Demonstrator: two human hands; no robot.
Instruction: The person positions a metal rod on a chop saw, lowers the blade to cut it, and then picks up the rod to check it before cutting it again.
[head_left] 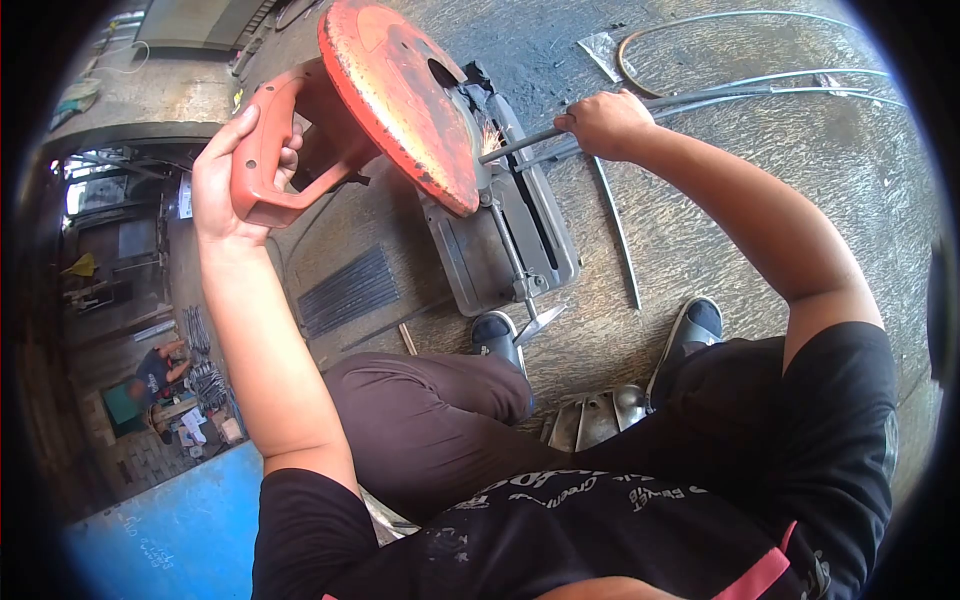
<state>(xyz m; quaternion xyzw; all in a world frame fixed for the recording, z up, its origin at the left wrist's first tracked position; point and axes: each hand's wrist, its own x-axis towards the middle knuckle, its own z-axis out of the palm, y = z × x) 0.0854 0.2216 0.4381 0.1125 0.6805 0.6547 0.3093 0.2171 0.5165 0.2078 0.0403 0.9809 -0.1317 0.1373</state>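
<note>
My left hand (222,172) is wrapped round the orange D-shaped handle (262,150) of a cut-off saw. The saw's round orange guard (400,105) is scuffed and covers most of the disc. Its grey base (480,255) rests on the floor, with a clamp screw (512,240) along it. My right hand (610,122) grips a long dark metal rod (528,142), whose left end reaches the saw near the guard's lower edge. Small sparks show at that spot. The disc's contact with the rod is mostly hidden by the guard.
Long rods (740,95) trail off to the right, and a loose rod (617,235) lies by my foot. A bundle of cut rods (350,290) sits left of the saw. Another person (155,375) is at the far left, beyond a blue surface (180,525).
</note>
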